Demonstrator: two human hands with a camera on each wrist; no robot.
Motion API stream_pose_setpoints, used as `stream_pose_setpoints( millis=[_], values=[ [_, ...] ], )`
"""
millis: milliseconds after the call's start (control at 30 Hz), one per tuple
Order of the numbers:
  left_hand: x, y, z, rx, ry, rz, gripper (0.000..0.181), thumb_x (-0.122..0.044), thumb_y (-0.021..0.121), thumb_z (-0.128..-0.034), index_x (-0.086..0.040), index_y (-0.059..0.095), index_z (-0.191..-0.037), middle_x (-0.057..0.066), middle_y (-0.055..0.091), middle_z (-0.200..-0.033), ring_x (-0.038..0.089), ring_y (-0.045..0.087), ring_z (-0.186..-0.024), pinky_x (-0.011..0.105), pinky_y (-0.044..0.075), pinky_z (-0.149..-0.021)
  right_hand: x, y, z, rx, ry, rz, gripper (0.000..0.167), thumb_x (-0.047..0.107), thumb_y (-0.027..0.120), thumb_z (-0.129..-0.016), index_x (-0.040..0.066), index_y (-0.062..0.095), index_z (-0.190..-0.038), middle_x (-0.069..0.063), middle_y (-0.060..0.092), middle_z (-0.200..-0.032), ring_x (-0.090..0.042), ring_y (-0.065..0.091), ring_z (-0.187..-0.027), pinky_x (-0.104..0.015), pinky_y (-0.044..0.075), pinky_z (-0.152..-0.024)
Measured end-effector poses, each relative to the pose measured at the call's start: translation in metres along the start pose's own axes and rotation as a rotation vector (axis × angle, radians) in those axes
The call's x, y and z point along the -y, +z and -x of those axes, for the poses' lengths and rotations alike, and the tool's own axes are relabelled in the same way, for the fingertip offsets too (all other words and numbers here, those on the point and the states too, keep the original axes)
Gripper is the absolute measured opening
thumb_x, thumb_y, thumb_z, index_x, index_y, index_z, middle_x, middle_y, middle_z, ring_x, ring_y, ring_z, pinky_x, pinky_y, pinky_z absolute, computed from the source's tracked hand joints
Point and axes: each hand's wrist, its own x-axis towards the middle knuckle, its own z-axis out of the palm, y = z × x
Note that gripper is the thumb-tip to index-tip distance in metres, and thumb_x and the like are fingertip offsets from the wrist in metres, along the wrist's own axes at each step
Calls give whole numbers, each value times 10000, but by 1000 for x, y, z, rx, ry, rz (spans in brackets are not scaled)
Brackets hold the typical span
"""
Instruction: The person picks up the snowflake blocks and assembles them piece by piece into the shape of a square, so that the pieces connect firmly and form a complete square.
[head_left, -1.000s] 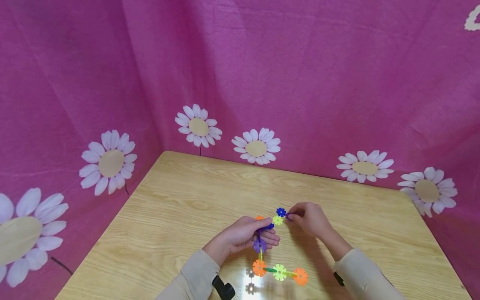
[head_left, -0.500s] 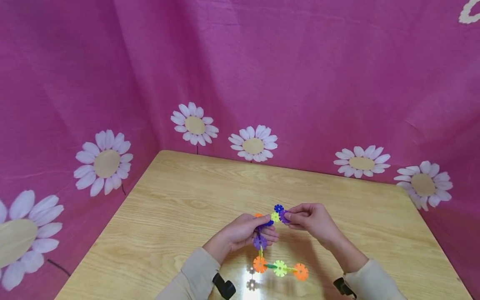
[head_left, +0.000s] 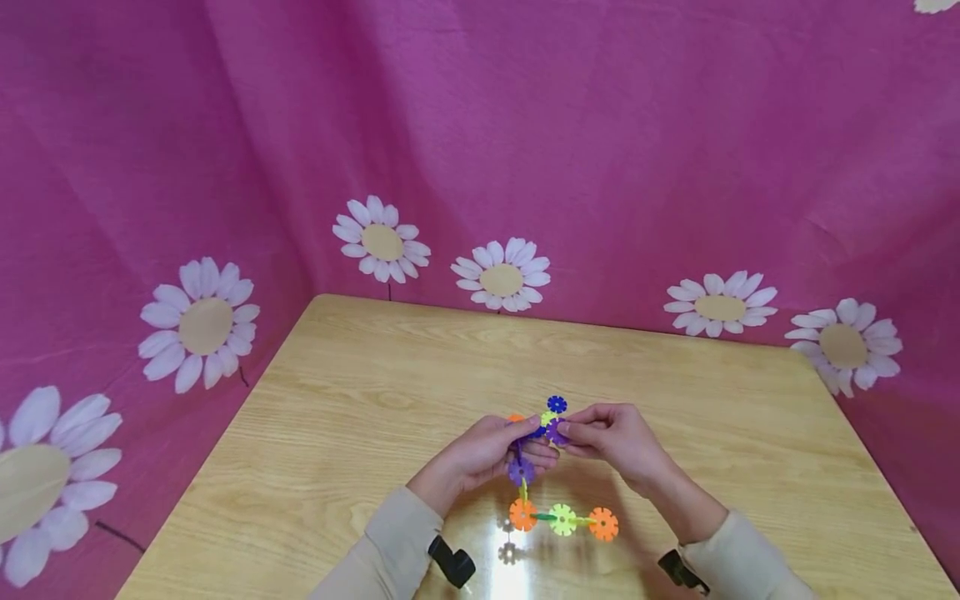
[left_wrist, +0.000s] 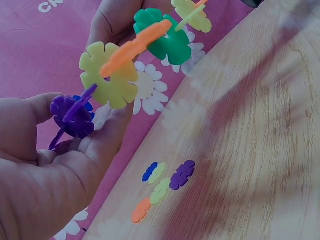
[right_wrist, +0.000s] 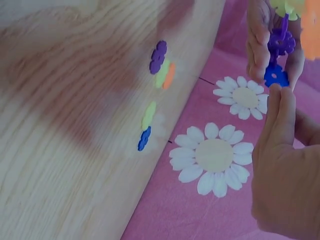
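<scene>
A chain of interlocking plastic flower discs in purple, blue, yellow, green and orange (head_left: 562,519) hangs from my left hand (head_left: 480,458), bending right at its lower end. My left thumb presses the blue disc (right_wrist: 276,76) at the chain's upper end, with a purple disc (left_wrist: 74,117) beside it. My right hand (head_left: 630,442) pinches a purple disc (head_left: 556,431) close against that blue end. In the right wrist view the right fingertips reach the blue disc; the pinched disc itself is hidden there.
Loose discs lie on the wooden table (head_left: 375,392) beyond my hands: blue (left_wrist: 150,171), yellow (left_wrist: 160,192), purple (left_wrist: 182,175) and orange (left_wrist: 141,210). A magenta curtain (head_left: 600,150) with printed daisies stands along the table's far and left edges.
My right hand has come left with the purple disc, from apart to right against the blue disc at the left thumb. The left hand has barely moved; the view has shifted slightly.
</scene>
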Motion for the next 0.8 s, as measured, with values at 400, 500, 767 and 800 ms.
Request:
stream_pose_setpoints(
  millis=[400, 500, 767, 800],
  values=[
    [4, -3, -3, 73, 21, -67, 527, -332, 446, -1077, 138, 609, -1249, 336, 619, -1227, 179, 735, -1001, 416, 559, -992, 0, 1, -1, 22, 33, -12, 308, 36, 650, -951, -197, 592, -1144, -134, 757, -966, -129, 751, -836, -250, 616, -804],
    [4, -4, -3, 84, 17, -74, 530, -329, 424, -1083, 136, 600, -1266, 339, 603, -1249, 143, 730, -984, 410, 562, -989, 0, 0, -2, 33, 41, -12, 318, 44, 663, -948, -193, 600, -1150, -143, 759, -966, -134, 752, -830, -257, 620, -796],
    [4, -7, -4, 122, 17, -74, 547, -335, 390, -1091, 139, 572, -1294, 348, 565, -1290, 188, 713, -1079, 415, 548, -1008, -2, -1, -8, 85, 39, -24, 297, 21, 665, -940, -198, 607, -1132, -99, 767, -927, -113, 748, -815, -248, 620, -787],
    [4, -7, -4, 126, 16, -73, 546, -333, 387, -1092, 139, 567, -1297, 354, 554, -1296, 190, 712, -1084, 428, 537, -1019, -2, -1, -8, 91, 39, -28, 291, 23, 673, -936, -191, 614, -1123, -100, 768, -926, -114, 749, -816, -251, 620, -789]
  ],
)
